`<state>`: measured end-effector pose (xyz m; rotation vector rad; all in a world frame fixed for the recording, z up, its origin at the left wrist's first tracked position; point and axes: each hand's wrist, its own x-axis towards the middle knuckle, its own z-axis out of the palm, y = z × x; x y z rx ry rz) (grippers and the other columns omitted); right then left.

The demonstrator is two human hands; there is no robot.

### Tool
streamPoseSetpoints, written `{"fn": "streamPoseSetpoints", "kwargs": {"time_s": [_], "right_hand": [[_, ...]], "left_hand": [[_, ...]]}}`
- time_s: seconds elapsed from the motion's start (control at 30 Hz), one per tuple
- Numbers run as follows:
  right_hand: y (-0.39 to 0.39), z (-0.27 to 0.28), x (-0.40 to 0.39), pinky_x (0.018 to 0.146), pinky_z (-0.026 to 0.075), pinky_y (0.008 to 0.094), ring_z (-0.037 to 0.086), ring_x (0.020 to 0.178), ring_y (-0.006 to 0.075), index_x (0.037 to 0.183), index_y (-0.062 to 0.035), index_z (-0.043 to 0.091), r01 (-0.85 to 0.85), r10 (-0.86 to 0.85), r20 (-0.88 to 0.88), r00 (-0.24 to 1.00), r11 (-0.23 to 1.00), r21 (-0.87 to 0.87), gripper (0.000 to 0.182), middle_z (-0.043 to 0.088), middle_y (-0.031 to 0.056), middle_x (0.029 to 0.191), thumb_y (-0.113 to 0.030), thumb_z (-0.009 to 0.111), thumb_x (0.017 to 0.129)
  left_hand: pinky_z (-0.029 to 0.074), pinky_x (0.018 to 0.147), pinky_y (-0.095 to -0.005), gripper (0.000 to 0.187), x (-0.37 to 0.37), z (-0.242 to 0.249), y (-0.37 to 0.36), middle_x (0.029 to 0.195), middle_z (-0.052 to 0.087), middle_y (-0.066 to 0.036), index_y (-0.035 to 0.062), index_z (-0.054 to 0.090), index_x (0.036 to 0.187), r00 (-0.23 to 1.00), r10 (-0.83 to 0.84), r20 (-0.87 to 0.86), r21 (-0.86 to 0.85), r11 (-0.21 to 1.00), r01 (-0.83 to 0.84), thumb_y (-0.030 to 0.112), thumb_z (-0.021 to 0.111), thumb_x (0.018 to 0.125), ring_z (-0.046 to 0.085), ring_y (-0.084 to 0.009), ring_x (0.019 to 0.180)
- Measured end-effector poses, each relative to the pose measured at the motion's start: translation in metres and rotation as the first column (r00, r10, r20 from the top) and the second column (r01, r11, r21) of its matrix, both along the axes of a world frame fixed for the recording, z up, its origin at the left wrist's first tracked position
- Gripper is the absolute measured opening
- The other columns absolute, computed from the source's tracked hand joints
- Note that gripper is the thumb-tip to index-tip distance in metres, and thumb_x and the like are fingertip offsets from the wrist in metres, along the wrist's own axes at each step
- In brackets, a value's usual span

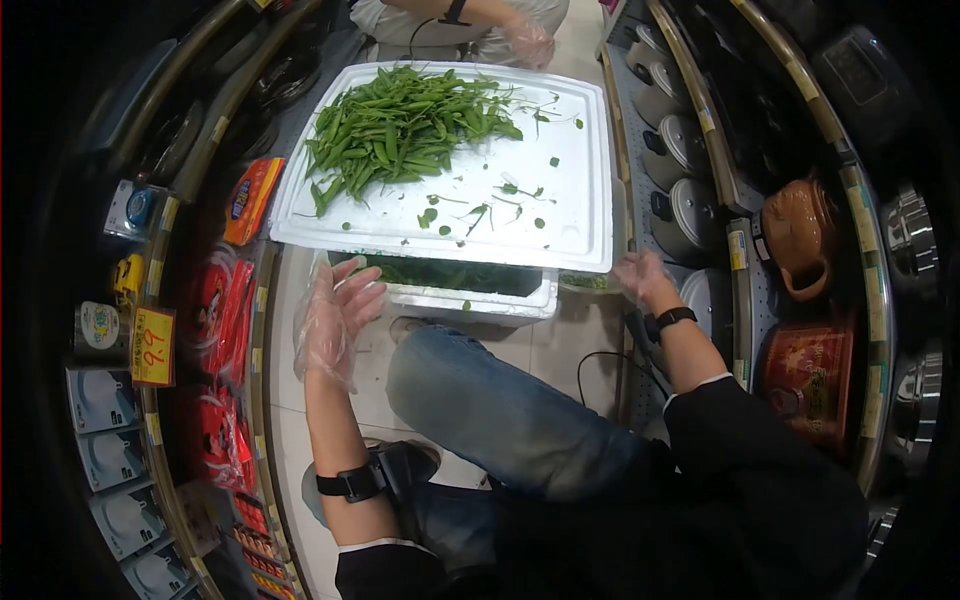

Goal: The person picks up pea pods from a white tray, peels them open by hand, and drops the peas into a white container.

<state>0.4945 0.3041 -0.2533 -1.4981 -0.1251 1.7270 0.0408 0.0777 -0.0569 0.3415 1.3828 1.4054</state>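
A white foam lid (500, 235) lies across a white foam box (470, 305), with dark green content showing through the front gap. On the lid's left half sits a heap of green pea pods (390, 135); loose stems and leaf bits (480, 210) are scattered to the right. My left hand (340, 315), in a clear plastic glove, is held palm up with fingers spread at the lid's front left corner, holding nothing. My gloved right hand (643, 278) is beside the front right corner, fingers curled; what they hold, if anything, is hidden. Below that corner, a container of green bits (585, 282) partly shows.
Across the lid, another person's gloved hand (530, 45) hangs over their knee. Shelves close in on both sides: red packages (225, 310) and boxed goods (110, 450) left, lidded pots (690, 215) and a brown clay pot (798, 240) right. A black cable (600, 355) runs near my right arm.
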Motion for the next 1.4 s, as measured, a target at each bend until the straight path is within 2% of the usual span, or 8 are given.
{"fn": "streamPoseSetpoints", "kwargs": {"time_s": [0.2, 0.37, 0.67, 0.77, 1.03, 1.1, 1.13, 1.4], "right_hand": [[-0.052, 0.119, -0.072, 0.051, 0.042, 0.0208, 0.051, 0.059, 0.0085, 0.091, -0.003, 0.059, -0.408, 0.084, 0.618, 0.781, 0.819, 0.404, 0.033, 0.054, 0.0009, 0.067, -0.035, 0.052, 0.093], [-0.172, 0.262, -0.237, 0.062, 0.05, 0.0334, 0.062, 0.066, 0.0239, 0.093, -0.0009, 0.059, -0.939, 0.092, 0.973, 0.212, -0.257, 0.229, 0.042, 0.063, 0.0148, 0.077, -0.041, 0.065, 0.082], [-0.24, 0.263, -0.352, 0.051, 0.047, 0.0388, 0.059, 0.06, 0.0337, 0.088, -0.0029, 0.058, -0.693, -0.404, 0.867, 0.292, -0.714, -0.099, 0.021, 0.06, 0.0136, 0.073, -0.019, 0.061, 0.075], [-0.249, 0.247, -0.371, 0.054, 0.049, 0.0388, 0.061, 0.064, 0.0311, 0.088, -0.0037, 0.059, -0.374, -0.154, 0.85, 0.503, -0.926, 0.054, 0.02, 0.059, 0.0116, 0.07, -0.015, 0.059, 0.071], [-0.203, 0.207, -0.389, 0.071, 0.048, 0.0392, 0.06, 0.078, 0.03, 0.089, -0.0034, 0.06, -0.404, 0.095, 0.901, 0.423, -0.87, 0.282, 0.016, 0.06, 0.0121, 0.075, -0.011, 0.057, 0.075], [-0.14, 0.179, -0.392, 0.07, 0.046, 0.0443, 0.059, 0.075, 0.0331, 0.085, -0.0009, 0.061, -0.806, 0.19, 0.933, 0.306, -0.469, 0.36, 0.017, 0.06, 0.0154, 0.077, -0.016, 0.055, 0.079], [-0.115, 0.157, -0.393, 0.074, 0.047, 0.0436, 0.06, 0.08, 0.035, 0.086, 0.0019, 0.061, -0.928, 0.258, 0.891, 0.373, 0.077, 0.366, 0.023, 0.063, 0.018, 0.084, -0.019, 0.052, 0.083], [-0.003, 0.154, -0.395, 0.074, 0.049, 0.0404, 0.064, 0.082, 0.0347, 0.091, -0.0018, 0.065, -0.977, -0.177, 0.981, 0.075, 0.185, 0.108, 0.035, 0.065, 0.0225, 0.091, -0.034, 0.064, 0.078]], "left_hand": [[0.04, 0.099, -0.0412, 0.059, 0.009, -0.001, 0.0, 0.125, 0.046, -0.023, -0.0009, 0.038, 0.128, 0.957, 0.147, 0.252, 0.223, 0.953, -0.205, 0.049, 0.038, 0.096, 0.047, -0.0304, 0.115], [0.037, 0.101, -0.044, 0.06, 0.005, -0.003, -0.008, 0.125, 0.046, -0.019, 0.0038, 0.037, 0.131, 0.857, 0.379, 0.349, 0.154, 0.879, -0.452, 0.052, 0.038, 0.095, 0.044, -0.0302, 0.119], [0.039, 0.096, -0.0501, 0.076, -0.026, 0.012, -0.06, 0.13, 0.042, -0.017, 0.0106, 0.029, 0.139, 0.845, 0.512, 0.157, 0.101, 0.843, -0.529, 0.065, 0.04, 0.087, 0.044, -0.0341, 0.119], [0.036, 0.098, -0.0496, 0.073, -0.017, 0.052, -0.092, 0.143, 0.024, -0.023, 0.0091, 0.029, 0.14, 0.761, 0.213, 0.612, 0.09, 0.938, -0.336, 0.055, 0.049, 0.088, 0.032, -0.0344, 0.13], [0.043, 0.057, -0.027, 0.022, -0.07, -0.004, -0.114, 0.085, 0.054, -0.003, 0.0102, 0.056, 0.095, 0.683, 0.257, 0.684, 0.473, 0.556, -0.683, 0.032, 0.055, 0.088, 0.051, -0.0129, 0.069], [0.033, 0.048, -0.025, 0.021, -0.061, 0.029, -0.123, 0.07, 0.044, 0.0, 0.0113, 0.049, 0.079, 0.657, 0.224, 0.72, 0.473, 0.535, -0.7, 0.028, 0.05, 0.092, 0.04, -0.0105, 0.056], [0.024, 0.04, -0.0231, 0.033, -0.055, 0.047, -0.127, 0.055, 0.035, 0.004, 0.0124, 0.041, 0.064, 0.638, 0.188, 0.747, 0.468, 0.532, -0.706, 0.024, 0.045, 0.095, 0.029, -0.008, 0.044], [0.017, 0.039, -0.0262, 0.041, -0.052, 0.069, -0.137, 0.05, 0.019, 0.003, 0.015, 0.027, 0.056, 0.681, 0.167, 0.713, 0.478, 0.595, -0.646, 0.027, 0.04, 0.093, 0.017, -0.0099, 0.041]]}}
